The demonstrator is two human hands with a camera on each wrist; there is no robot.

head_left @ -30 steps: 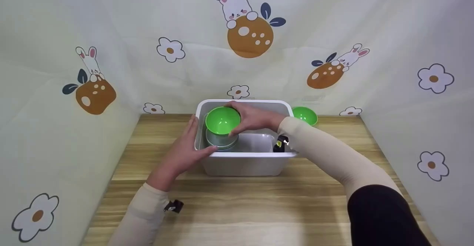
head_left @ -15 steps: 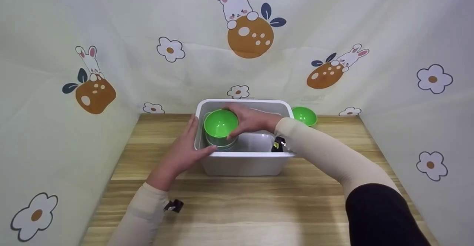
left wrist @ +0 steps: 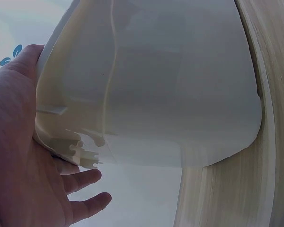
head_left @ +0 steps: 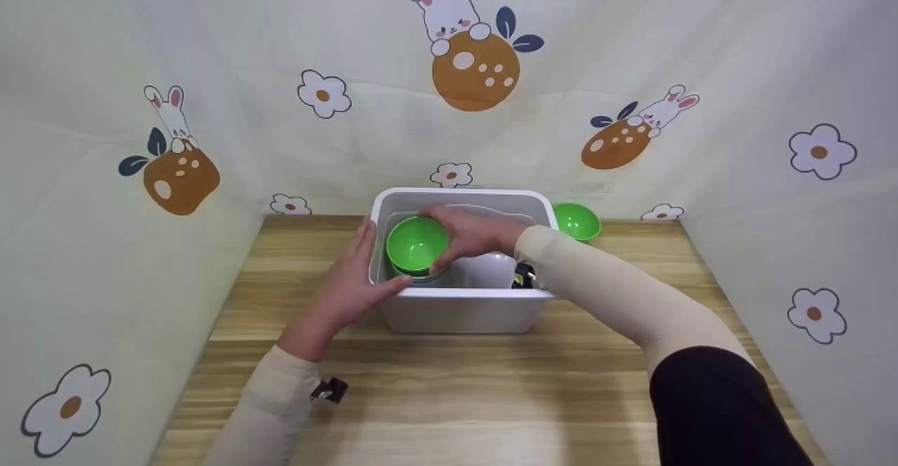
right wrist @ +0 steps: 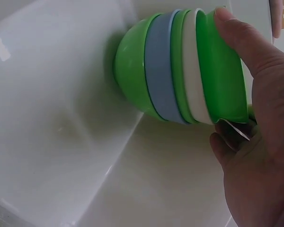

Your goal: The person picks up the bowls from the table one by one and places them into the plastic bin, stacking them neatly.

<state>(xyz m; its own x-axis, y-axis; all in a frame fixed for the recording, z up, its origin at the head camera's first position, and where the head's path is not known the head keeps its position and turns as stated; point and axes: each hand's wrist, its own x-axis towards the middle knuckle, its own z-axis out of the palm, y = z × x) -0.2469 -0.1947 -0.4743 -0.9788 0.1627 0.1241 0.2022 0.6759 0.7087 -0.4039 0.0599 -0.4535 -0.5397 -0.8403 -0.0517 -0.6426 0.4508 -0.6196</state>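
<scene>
A grey-white plastic bin [head_left: 463, 315] stands on the table with a nest of bowls at its left end. My right hand [head_left: 473, 233] reaches into the bin and pinches the rim of the topmost green bowl [head_left: 417, 245] between thumb and fingers. Below that bowl, in the right wrist view, come a white bowl [right wrist: 195, 71], a green one, a blue bowl [right wrist: 161, 66] and another green bowl [right wrist: 132, 66]. My left hand [head_left: 344, 287] rests on the bin's front left corner, thumb over the front rim, fingers extended along the left side.
Another green bowl [head_left: 577, 222] sits outside the bin, behind its right end. Wood-grain table [head_left: 449, 396] extends in front. A cloth [head_left: 351, 150] printed with rabbits and flowers hangs close behind and on both sides.
My right hand has lowered the green bowl deeper into the bin, down onto the other bowls. The left hand stays at the bin's corner.
</scene>
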